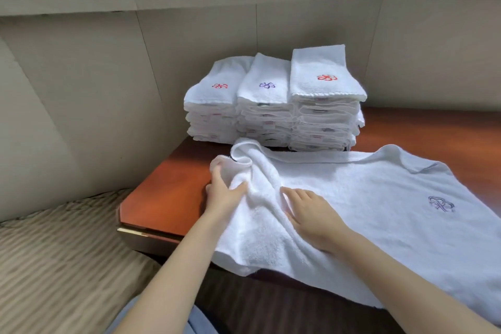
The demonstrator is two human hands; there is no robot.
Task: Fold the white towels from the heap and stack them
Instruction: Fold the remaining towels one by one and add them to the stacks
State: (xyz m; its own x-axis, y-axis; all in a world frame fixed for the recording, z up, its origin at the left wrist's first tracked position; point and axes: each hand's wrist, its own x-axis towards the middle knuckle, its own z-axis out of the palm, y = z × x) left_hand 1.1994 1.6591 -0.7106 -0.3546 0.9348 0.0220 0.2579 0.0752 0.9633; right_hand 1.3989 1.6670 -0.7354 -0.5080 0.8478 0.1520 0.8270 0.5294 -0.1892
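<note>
1. Done so far: three stacks (273, 106) of folded white towels stand side by side at the back of the table (173, 190), each many layers deep.
2. In hand: one towel (379, 198) lies spread across the table just in front of the stacks, not yet folded, with its left end rumpled.
3. The left hand (223, 192) grips that bunched end, thumb and fingers curled into the cloth. The right hand (311, 214) rests flat on the towel beside it, fingers straight, holding nothing.
4. Left to do: this towel's folds and its place on a stack. The heap is out of view, so the remainder cannot be judged.
5. Writing: none readable. A purple flower-like emblem (440, 203) is stitched on the spread towel, and the stacks' tops carry the same mark in red, purple and red. Small tags (268, 122) on the folded edges seem printed, but they are too small to read.
</note>
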